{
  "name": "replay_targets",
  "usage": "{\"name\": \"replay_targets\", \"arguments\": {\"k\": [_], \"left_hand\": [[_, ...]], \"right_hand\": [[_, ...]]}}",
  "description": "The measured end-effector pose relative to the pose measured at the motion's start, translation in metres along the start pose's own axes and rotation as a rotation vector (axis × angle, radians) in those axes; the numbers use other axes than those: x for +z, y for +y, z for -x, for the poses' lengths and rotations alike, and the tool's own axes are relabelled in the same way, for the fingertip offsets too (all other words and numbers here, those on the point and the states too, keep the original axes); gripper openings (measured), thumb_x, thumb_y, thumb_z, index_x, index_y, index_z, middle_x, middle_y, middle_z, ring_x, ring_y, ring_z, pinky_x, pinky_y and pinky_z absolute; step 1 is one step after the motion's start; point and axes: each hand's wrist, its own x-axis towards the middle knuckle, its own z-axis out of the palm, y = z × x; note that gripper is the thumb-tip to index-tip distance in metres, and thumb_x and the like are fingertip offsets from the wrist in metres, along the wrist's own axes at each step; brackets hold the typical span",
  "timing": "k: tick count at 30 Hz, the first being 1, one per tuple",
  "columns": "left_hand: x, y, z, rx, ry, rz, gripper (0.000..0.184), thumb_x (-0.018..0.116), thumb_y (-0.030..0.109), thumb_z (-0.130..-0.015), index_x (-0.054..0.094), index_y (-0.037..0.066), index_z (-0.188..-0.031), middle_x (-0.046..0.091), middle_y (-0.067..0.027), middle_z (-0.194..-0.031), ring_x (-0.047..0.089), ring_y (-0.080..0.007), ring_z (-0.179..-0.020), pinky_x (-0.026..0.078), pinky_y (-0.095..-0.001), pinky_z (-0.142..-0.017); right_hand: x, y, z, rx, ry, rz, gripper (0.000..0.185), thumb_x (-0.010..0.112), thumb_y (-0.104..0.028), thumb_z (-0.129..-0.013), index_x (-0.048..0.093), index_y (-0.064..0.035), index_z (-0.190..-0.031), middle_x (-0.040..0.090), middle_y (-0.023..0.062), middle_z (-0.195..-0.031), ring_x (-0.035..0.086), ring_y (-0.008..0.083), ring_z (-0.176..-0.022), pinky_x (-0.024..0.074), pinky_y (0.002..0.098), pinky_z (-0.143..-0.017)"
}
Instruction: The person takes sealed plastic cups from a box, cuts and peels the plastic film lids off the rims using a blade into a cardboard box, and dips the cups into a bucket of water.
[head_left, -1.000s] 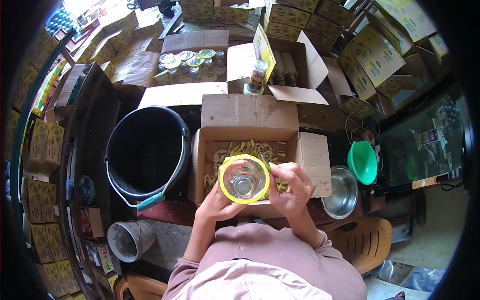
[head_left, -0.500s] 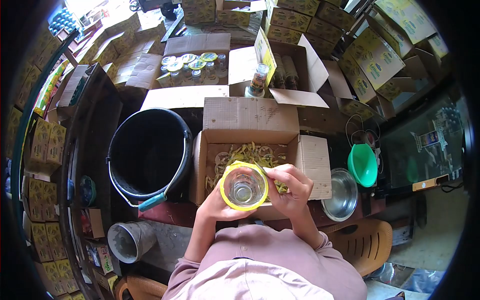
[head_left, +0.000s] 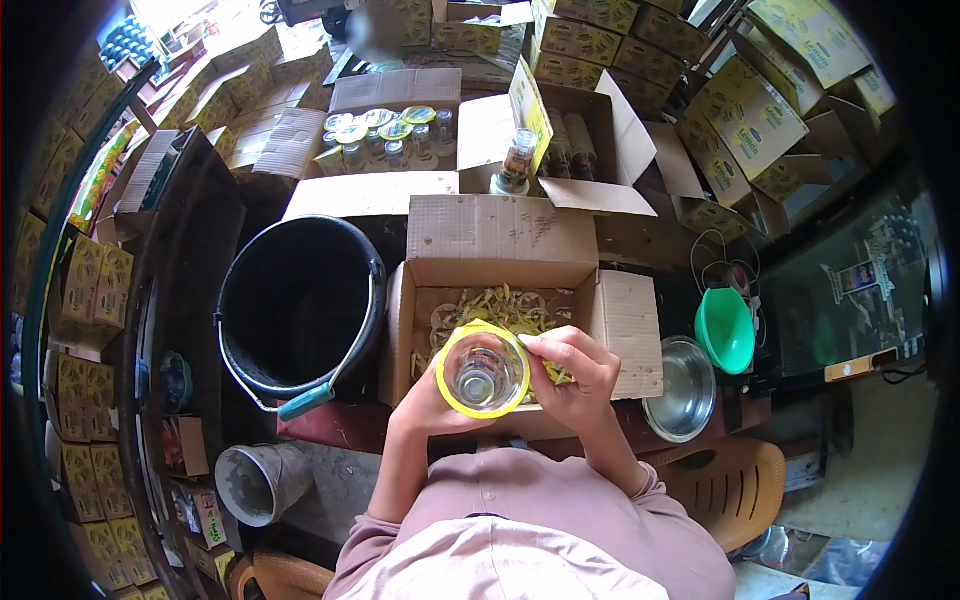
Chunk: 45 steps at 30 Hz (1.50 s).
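Observation:
My left hand [head_left: 424, 404] is wrapped round a clear cup [head_left: 480, 385] with a bright yellow rim, its round end turned up towards me. At the right of that rim, the thumb and forefinger of my right hand [head_left: 575, 375] are pinched together. What lies between those fingertips is too small to make out. Under both hands sits an open cardboard box [head_left: 500, 230], with many yellow strips [head_left: 500, 303] scattered on its bottom.
A black bucket [head_left: 245, 330] stands left of the box. To the right are a steel bowl [head_left: 690, 405] and a green bowl [head_left: 725, 330]. Behind, an open carton [head_left: 375, 190] holds several lidded cups, beside a filled jar [head_left: 516, 160]. Yellow cartons [head_left: 745, 125] are stacked around.
The cup has shifted slightly left and tilted a little. My right fingertips stay at its rim; the thin dark piece there no longer shows. A blurred shape appears at the top.

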Motion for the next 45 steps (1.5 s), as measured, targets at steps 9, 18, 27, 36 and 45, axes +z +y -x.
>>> {"name": "replay_targets", "arguments": {"k": [9, 18, 27, 36, 45], "left_hand": [[-0.007, 0.004, -0.001, -0.012, -0.046, 0.042, 0.064, 0.074, 0.011, -0.057, 0.045, 0.004, -0.113, 0.048, -0.0083, -0.109, 0.05, -0.0172, -0.099, 0.042, -0.0293, -0.085], [-0.013, 0.008, -0.003, -0.058, -0.118, 0.081, 0.063, 0.072, 0.013, -0.055, 0.046, 0.003, -0.112, 0.048, -0.0082, -0.107, 0.05, -0.0181, -0.098, 0.04, -0.0296, -0.087], [0.001, 0.026, -0.021, -0.008, -0.171, 0.086, 0.063, 0.076, 0.015, -0.054, 0.048, 0.003, -0.108, 0.048, -0.0078, -0.104, 0.049, -0.0174, -0.094, 0.04, -0.0283, -0.086], [0.041, 0.017, -0.028, 0.252, 0.122, 0.057, 0.076, 0.085, 0.012, -0.053, 0.04, 0.005, -0.114, 0.048, -0.0066, -0.105, 0.052, -0.0171, -0.1, 0.046, -0.0311, -0.085], [0.063, 0.028, -0.009, 0.102, 0.239, -0.108, 0.064, 0.075, 0.007, -0.058, 0.044, 0.002, -0.114, 0.053, -0.0096, -0.107, 0.055, -0.0191, -0.097, 0.045, -0.0313, -0.086]], "right_hand": [[0.003, 0.0, 0.001, -0.01, -0.025, 0.013, 0.027, 0.067, 0.008, -0.067, 0.066, -0.0038, -0.091, 0.06, 0.0085, -0.071, 0.059, 0.0177, -0.06, 0.048, 0.0266, -0.052], [0.002, -0.009, 0.0, -0.015, 0.003, 0.062, 0.028, 0.067, 0.008, -0.066, 0.066, -0.0042, -0.092, 0.06, 0.0081, -0.072, 0.059, 0.0174, -0.06, 0.0477, 0.0261, -0.051], [-0.019, -0.021, 0.004, -0.007, 0.088, 0.109, 0.029, 0.067, 0.008, -0.066, 0.066, -0.0047, -0.091, 0.06, 0.0074, -0.071, 0.059, 0.0168, -0.059, 0.048, 0.0263, -0.051], [-0.041, -0.029, 0.011, 0.009, 0.213, 0.192, 0.026, 0.068, 0.007, -0.066, 0.066, -0.0038, -0.089, 0.059, 0.0072, -0.069, 0.059, 0.0166, -0.057, 0.0478, 0.0268, -0.051], [-0.048, -0.026, 0.022, -0.053, 0.182, 0.281, 0.026, 0.068, 0.006, -0.066, 0.065, -0.002, -0.09, 0.059, 0.0076, -0.07, 0.058, 0.0171, -0.058, 0.0476, 0.0275, -0.051]]}}
